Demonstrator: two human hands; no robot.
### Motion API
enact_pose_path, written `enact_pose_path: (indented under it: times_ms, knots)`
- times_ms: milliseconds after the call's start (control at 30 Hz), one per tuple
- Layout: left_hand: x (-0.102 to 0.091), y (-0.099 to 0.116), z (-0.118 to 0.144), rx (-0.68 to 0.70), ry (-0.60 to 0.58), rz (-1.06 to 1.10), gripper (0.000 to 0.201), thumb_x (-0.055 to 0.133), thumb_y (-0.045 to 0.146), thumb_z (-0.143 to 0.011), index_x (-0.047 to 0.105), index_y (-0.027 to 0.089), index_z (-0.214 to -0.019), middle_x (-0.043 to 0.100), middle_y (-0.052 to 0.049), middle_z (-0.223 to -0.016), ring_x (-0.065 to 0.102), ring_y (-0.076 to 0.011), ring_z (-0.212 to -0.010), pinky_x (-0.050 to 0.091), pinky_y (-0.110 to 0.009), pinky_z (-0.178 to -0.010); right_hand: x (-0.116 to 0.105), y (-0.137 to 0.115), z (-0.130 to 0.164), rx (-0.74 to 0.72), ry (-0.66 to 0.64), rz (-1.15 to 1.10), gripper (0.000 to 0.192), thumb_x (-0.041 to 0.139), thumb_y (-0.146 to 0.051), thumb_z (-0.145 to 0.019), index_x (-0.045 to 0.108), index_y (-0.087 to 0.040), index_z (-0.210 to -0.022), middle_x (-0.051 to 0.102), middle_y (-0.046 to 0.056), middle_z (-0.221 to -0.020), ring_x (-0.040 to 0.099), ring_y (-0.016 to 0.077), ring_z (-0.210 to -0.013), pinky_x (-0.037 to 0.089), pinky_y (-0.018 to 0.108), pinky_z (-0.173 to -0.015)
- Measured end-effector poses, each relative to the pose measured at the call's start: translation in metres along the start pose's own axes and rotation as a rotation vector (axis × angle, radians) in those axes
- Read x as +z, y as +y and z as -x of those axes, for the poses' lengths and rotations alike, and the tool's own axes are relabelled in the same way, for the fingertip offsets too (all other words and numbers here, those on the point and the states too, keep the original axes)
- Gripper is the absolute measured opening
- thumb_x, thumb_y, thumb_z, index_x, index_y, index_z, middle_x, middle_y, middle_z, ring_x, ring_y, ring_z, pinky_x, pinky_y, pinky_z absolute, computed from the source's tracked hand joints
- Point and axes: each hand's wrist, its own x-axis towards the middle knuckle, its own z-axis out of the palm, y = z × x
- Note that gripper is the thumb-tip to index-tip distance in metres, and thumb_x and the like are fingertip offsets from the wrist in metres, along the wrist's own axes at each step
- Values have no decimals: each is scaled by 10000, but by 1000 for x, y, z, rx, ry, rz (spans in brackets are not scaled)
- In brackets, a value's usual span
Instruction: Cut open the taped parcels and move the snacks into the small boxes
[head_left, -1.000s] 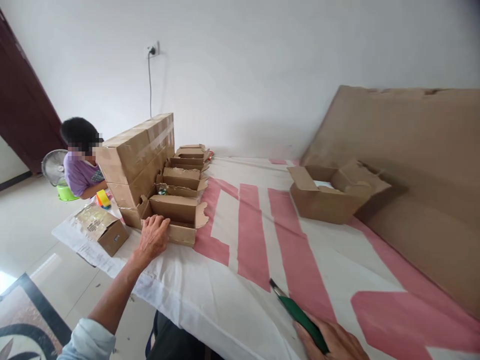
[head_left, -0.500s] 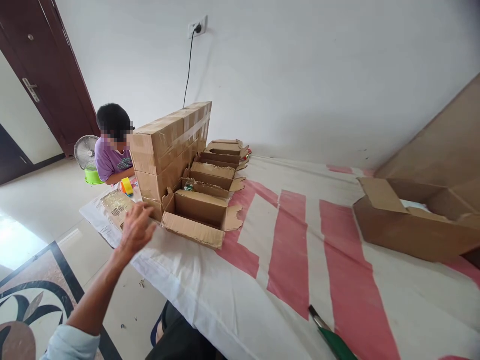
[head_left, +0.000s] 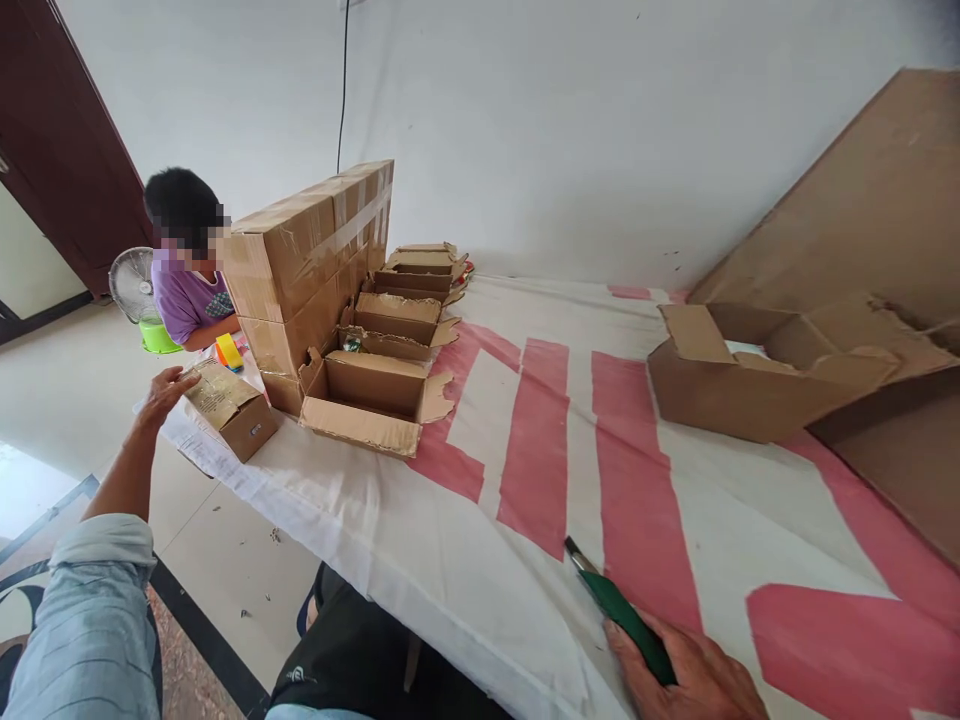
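My left hand is at the left end of a small closed cardboard box, its fingers hooked over the top edge; the thumb is hard to make out. That box lies at the table's left edge, with printing and tape on its top. At the bottom right my right hand has its fingers around the green handle of a utility knife. The knife's dark tip points away to the upper left, low over the cloth. Closest to the small box is an open cardboard box with its flaps up.
Taped cartons form a stack on the left, with several open boxes in a row beside it. Behind the stack sits a person near a yellow tape roll. Another open box stands right on the red-and-white cloth.
My left hand has moved left, from above the small box to its far end. My right hand has come into view on the knife. The view has shifted right and down.
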Motion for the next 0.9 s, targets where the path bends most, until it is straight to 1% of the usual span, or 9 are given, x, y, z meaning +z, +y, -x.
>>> enact_pose_path:
  times_ms: [133,233,333,433,533,667,733,767,900]
  knots:
    - [7,-4,8,-2,-29,44,726,889,417,-592,700,133,-1233,720,-109,-1198,668,-301,-1128,535,-450,-1040,-2,-3,0,-12,-7,34,387,485,-507,-971,699,-197,-1060,746,182,-1017,666,400,-936,557,540,-866]
    - [13,-7,24,10,-71,81,743,911,445,-524,721,142,-1175,733,-73,-1091,690,-273,-997,570,-430,-942,-1,-2,0,-12,-4,42,393,482,-507,-977,703,-196,-1073,743,175,-1005,661,397,-929,555,538,-853]
    - [21,-8,54,38,-120,115,787,921,498,-469,719,154,-1148,727,-50,-1024,691,-242,-882,587,-385,-816,-2,-3,0,-27,-3,35,396,473,-505,-989,707,-199,-1081,739,167,-998,658,389,-922,555,531,-844]
    - [36,-7,98,86,-159,124,821,914,563,-455,696,169,-1140,711,-38,-994,682,-240,-853,585,-362,-747,-3,-5,-1,-27,6,26,390,477,-507,-1001,706,-201,-1078,736,160,-997,656,377,-922,555,513,-841]
    - [53,0,150,156,-199,96,812,876,635,-543,658,186,-1184,720,-48,-1023,689,-263,-893,591,-375,-759,-5,-7,-3,-16,-4,20,394,475,-506,-1012,701,-193,-1095,736,161,-1019,658,374,-944,550,507,-852]
    - [73,14,210,278,-273,65,751,803,633,-705,612,208,-1294,710,-87,-1190,690,-294,-1032,582,-417,-876,-6,-9,-7,-13,-24,21,389,481,-507,-1023,699,-191,-1085,735,149,-1015,660,352,-931,545,483,-841]
    - [81,21,232,326,-320,76,701,779,605,-754,606,223,-1316,703,-99,-1231,684,-302,-1073,575,-430,-906,-6,-10,-9,-2,-17,9,389,481,-519,-1027,694,-196,-1072,735,140,-1016,660,336,-921,543,466,-833]
    - [84,24,241,344,-350,91,674,771,590,-773,607,232,-1320,701,-102,-1241,683,-301,-1077,578,-427,-895,-6,-10,-10,6,-16,1,391,481,-526,-1028,691,-199,-1067,735,136,-1013,659,331,-916,541,460,-826]
    - [95,34,268,388,-489,180,564,747,543,-830,619,277,-1310,690,-103,-1261,690,-277,-1035,597,-376,-775,-8,-12,-15,63,-61,-36,383,489,-542,-1019,688,-215,-1030,732,110,-948,664,315,-886,533,438,-795]
